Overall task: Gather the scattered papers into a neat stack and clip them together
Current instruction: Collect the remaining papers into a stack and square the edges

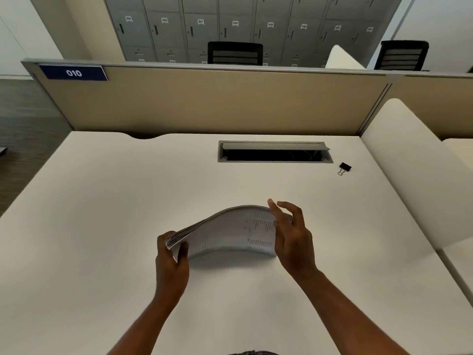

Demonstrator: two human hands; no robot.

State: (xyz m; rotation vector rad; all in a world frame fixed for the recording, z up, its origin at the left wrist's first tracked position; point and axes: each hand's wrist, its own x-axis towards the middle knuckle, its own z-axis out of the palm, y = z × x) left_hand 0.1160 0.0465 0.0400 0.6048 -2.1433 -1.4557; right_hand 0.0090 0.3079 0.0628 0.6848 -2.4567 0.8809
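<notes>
Already gathered: papers arched above worktop, likely bowed to square the edges. Left hand pinches the left end; right hand, fingers loosely spread, steadies the right end. Binder clip lies well apart, far right, untouched.

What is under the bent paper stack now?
The paper stack arches upward between the left hand and right hand. Under the arch only a shadow on the bare desk shows. The desk directly behind the stack is covered.
</notes>
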